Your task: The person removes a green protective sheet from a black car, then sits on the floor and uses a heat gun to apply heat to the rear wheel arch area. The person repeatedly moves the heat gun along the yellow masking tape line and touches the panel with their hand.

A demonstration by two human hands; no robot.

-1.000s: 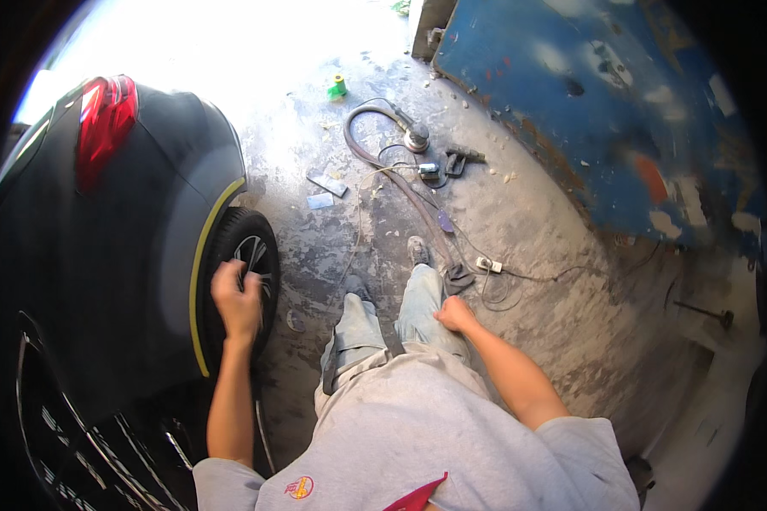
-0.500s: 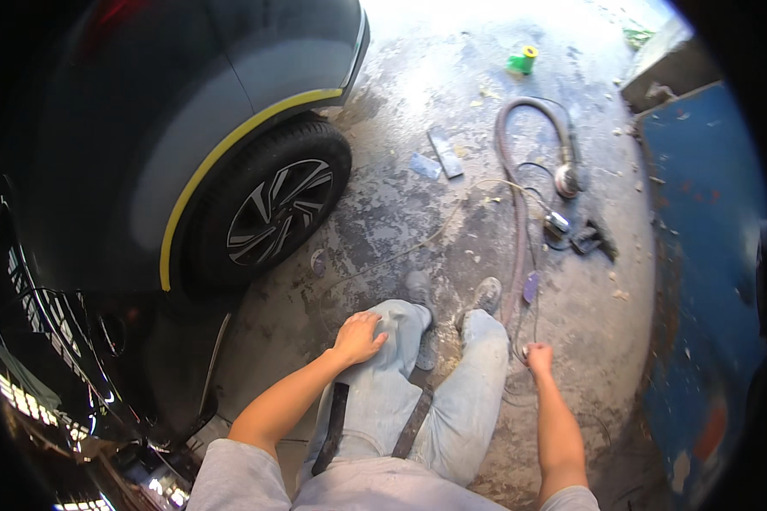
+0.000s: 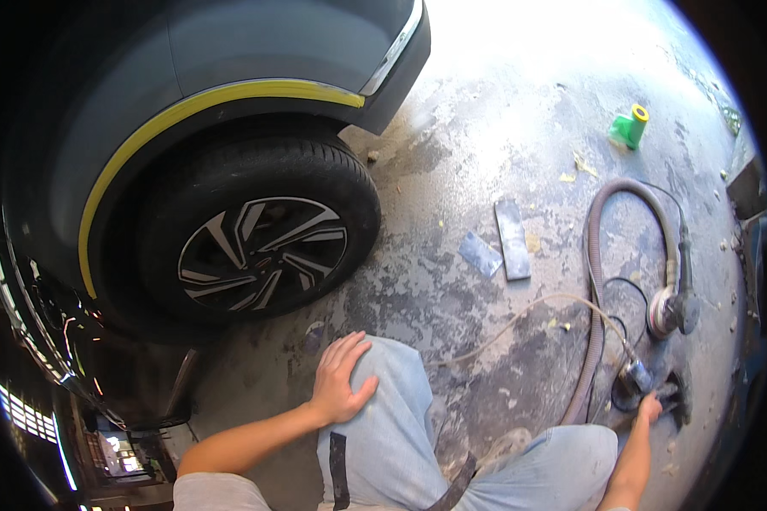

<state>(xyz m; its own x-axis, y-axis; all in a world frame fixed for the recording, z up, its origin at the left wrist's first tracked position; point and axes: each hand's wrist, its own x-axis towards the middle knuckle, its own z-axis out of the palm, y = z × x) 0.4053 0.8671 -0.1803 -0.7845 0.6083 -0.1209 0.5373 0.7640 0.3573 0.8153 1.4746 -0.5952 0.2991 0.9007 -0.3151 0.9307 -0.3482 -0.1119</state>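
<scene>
My left hand (image 3: 345, 381) rests open on my left knee, fingers laid flat over the jeans. Low at the right, my right hand (image 3: 648, 409) reaches down to the floor beside a small tool with a shiny metal body (image 3: 634, 376), fed by a thin pale air hose (image 3: 533, 305). A black object (image 3: 681, 399) lies just past those fingers; whether they grip anything is too small to tell. Farther up sits a round-pad sander (image 3: 663, 312) on a thick ribbed grey hose (image 3: 594, 255).
A dark car's alloy wheel (image 3: 264, 255) and its arch edged with yellow tape (image 3: 204, 100) stand close at the left. On the floor lie a long flat block (image 3: 511, 240), a grey-blue sheet (image 3: 481, 254) and a green roll with a yellow end (image 3: 630, 128).
My right hand has moved forward and right from beside my leg to the metal-bodied tool. I have bent lower, and the view has shifted left. My left hand stays on the knee.
</scene>
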